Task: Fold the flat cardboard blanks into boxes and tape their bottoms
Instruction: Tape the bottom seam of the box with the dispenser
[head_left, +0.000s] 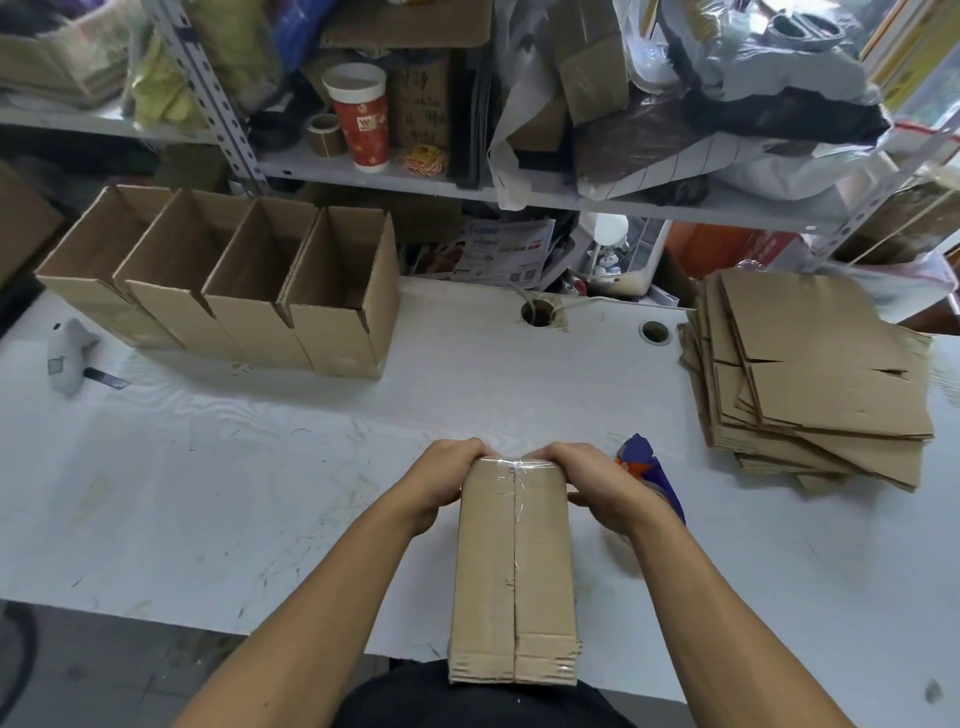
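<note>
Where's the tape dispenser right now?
In the head view, the blue and orange tape dispenser lies on the white table, just behind the right hand, with the stack of flat blanks further right.

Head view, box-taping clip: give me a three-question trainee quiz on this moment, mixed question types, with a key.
1. True or false: clear tape already runs along the seam of the box in the hands.
2. How many open finished boxes stand in the row at the table's far left?
3. The flat blanks lie on which side: A left, B right?

Key: 1 true; 2 four; 3 B. The left hand and right hand both grip the box's far end.
</note>
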